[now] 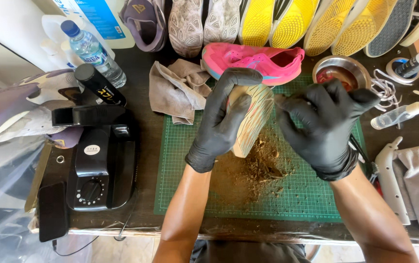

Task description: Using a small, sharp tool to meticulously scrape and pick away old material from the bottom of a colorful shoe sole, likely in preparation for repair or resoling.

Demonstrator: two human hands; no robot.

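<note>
Your gloved left hand clamps the shoe sole-up over the green mat; your right hand, fingers curled at its sole, drops dirt there.

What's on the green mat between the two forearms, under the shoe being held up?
In the head view, a heap of brown dirt and crumbs lies on the green cutting mat, below the shoe gripped by the left hand; the right hand hovers beside it.
</note>
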